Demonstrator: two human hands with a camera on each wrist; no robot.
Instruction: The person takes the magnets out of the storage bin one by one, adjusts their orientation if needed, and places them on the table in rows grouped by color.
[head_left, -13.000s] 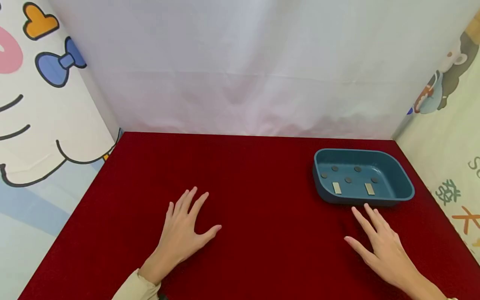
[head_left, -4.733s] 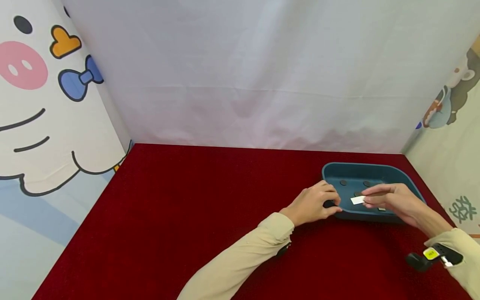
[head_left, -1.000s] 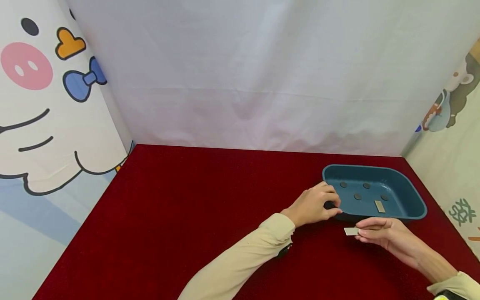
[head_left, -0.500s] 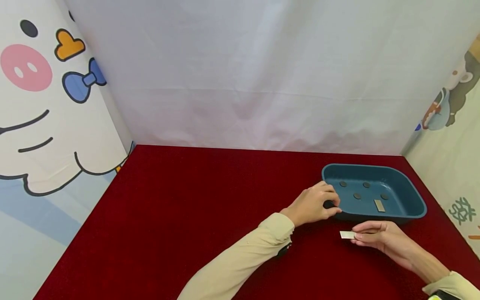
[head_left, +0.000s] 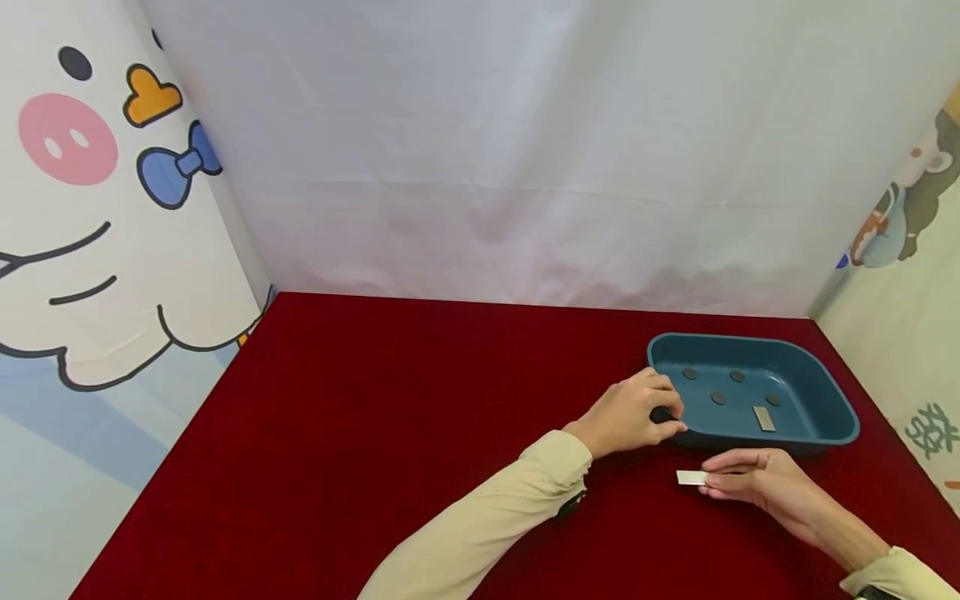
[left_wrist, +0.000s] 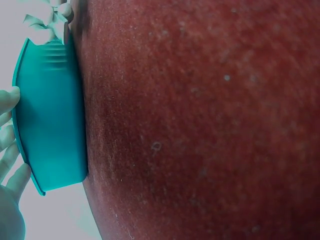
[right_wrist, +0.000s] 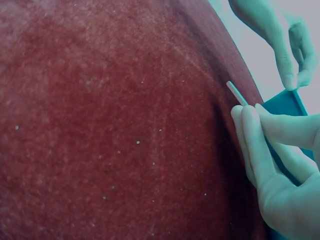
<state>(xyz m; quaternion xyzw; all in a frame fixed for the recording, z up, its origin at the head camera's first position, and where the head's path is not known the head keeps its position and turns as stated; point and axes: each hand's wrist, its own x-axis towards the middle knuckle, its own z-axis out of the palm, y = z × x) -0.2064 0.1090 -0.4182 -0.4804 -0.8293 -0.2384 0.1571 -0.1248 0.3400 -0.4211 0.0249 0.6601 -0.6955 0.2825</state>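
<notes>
At the right of the table stands a blue tray [head_left: 819, 417]; its outer wall fills the left side of the left wrist view. My left hand [head_left: 630, 412] pinches the tray's front left corner between thumb and fingers. In front of the tray, my right hand [head_left: 768, 492] holds a thin white rectangular tile [head_left: 691, 477] by one end, its free end pointing left. The right wrist view shows this tile [right_wrist: 236, 92] edge-on at the fingertips. Inside the tray lie a matching pale tile [head_left: 763, 418] and several flat grey discs [head_left: 717, 398]. My left hand hides the tray's near left part.
A dark red cloth [head_left: 420, 400] covers the table. Behind it hangs a white curtain [head_left: 525, 150]. Printed panels with cartoon figures stand on both sides, the left panel [head_left: 97, 325] close to the table's edge.
Both hands were open and apart 13 seconds ago. My left hand has since gripped the tray, and my right has lifted one tile out. Lately the right hand has drifted slightly left and nearer.
</notes>
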